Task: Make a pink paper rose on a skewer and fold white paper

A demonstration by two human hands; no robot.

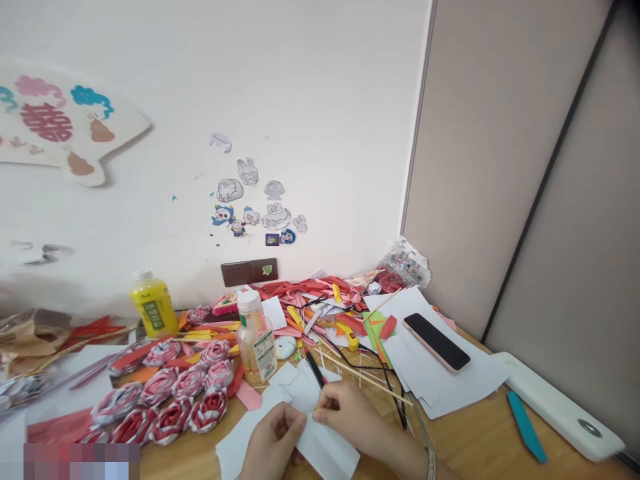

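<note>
At the front of the table, my left hand [277, 435] pinches a piece of white paper [330, 452] between thumb and fingers. Just to its right, my right hand [347, 410] has its fingertips closed on the same paper, close to the left thumb. The paper looks folded, and its lower part hangs towards me. More white sheets [233, 437] lie beneath and behind the hands. A black pen [315, 370] lies right behind my right hand. Anything small between the fingertips is hidden.
Rolled paper roses [187, 380] cover the left. A clear jar [257, 350] and a yellow bottle [155, 310] stand behind. Yellow glue guns [349, 335], cables and paper strips are heaped at the wall. A phone [437, 341] rests on paper, near a long white device [560, 407] and teal tool [527, 427].
</note>
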